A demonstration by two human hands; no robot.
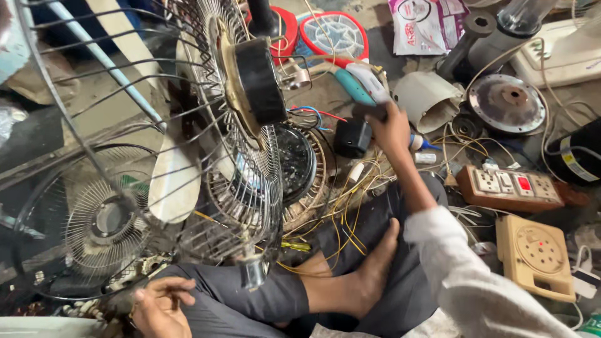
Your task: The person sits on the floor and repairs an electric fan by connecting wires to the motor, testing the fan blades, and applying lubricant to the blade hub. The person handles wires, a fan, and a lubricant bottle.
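I sit cross-legged on the floor with a fan's wire guard and black motor (pixel 256 81) standing in front of me. My right hand (pixel 389 128) reaches forward among the parts, fingers closed on the dark handle of a white and teal racket-shaped tool (pixel 366 84), beside a small black box (pixel 352 138). My left hand (pixel 159 307) rests low at the left near my knee, fingers curled against the rim of a wire fan guard (pixel 94 225); whether it grips the rim is unclear. A tangle of yellow wires (pixel 350 200) lies between my legs and the motor.
An orange-brown socket strip with a red switch (pixel 510 188) and a beige dial box (pixel 538 253) lie right. A round metal disc (pixel 508 100), a white housing (pixel 429 100), a red-rimmed racket (pixel 335 31) and a black capacitor (pixel 576 156) crowd the back.
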